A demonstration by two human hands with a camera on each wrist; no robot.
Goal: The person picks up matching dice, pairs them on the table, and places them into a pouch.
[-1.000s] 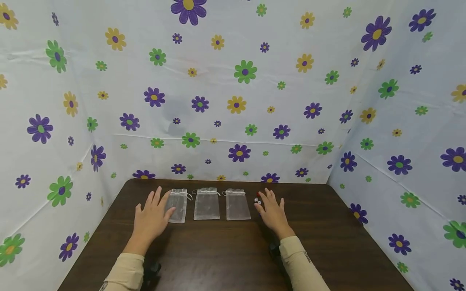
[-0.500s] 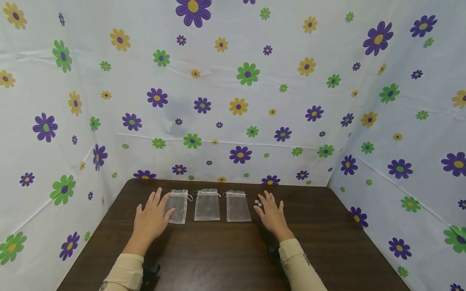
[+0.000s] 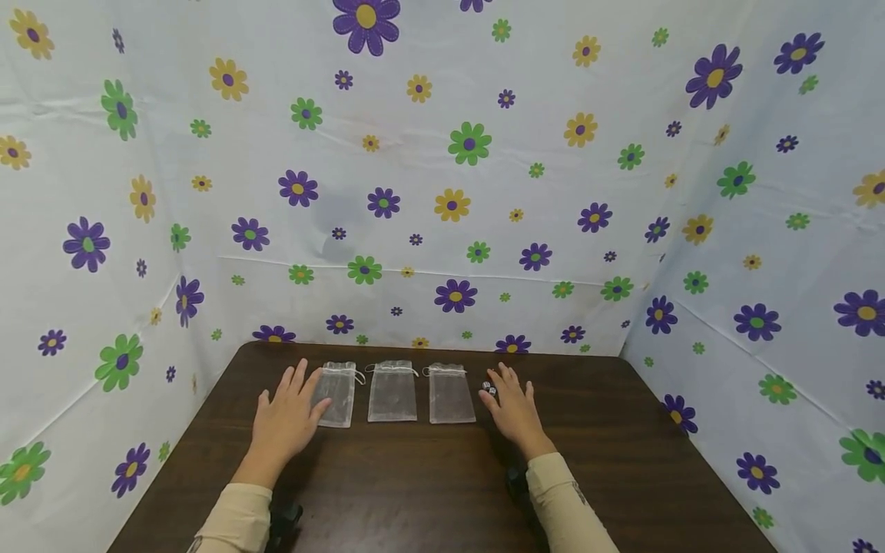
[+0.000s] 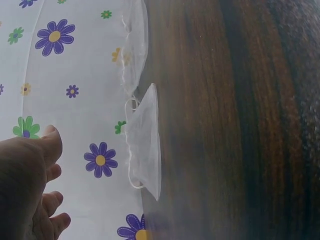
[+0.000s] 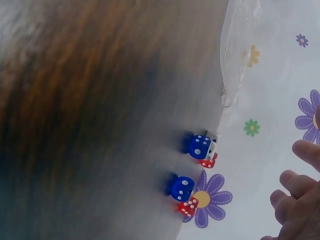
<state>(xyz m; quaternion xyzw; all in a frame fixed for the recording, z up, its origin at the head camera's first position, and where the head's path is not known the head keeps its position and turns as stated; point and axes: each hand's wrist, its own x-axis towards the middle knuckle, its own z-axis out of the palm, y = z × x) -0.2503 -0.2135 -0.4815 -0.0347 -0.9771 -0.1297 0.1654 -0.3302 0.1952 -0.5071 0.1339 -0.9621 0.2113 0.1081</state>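
Observation:
Spread and relaxed, my left hand (image 3: 286, 418) hovers over the left edge of a sheer white drawstring pouch (image 3: 339, 395) in the head view, holding nothing. Two similar pouches, a middle one (image 3: 392, 393) and a right one (image 3: 452, 395), lie flat beside it in a row. My right hand (image 3: 515, 411), fingers loosely extended and nothing gripped, is over a small group of dice right of the pouches. White dice (image 3: 488, 388) show beside its thumb; its fingers hide others. In the right wrist view, blue dice (image 5: 182, 188), red dice (image 5: 188, 206) and a white die (image 5: 213, 142) sit close together.
The dark brown wooden table (image 3: 408, 491) carries everything. A white cloth with purple, green and yellow flowers (image 3: 415, 153) rises behind the far edge and along both sides. Dark wrist devices (image 3: 283, 526) sit under the sleeves.
The head view has tilted slightly, so the scene sits a little lower. My right hand has drifted slightly left; a red die seen earlier by its fingertips is now mostly covered. Pouches are unmoved.

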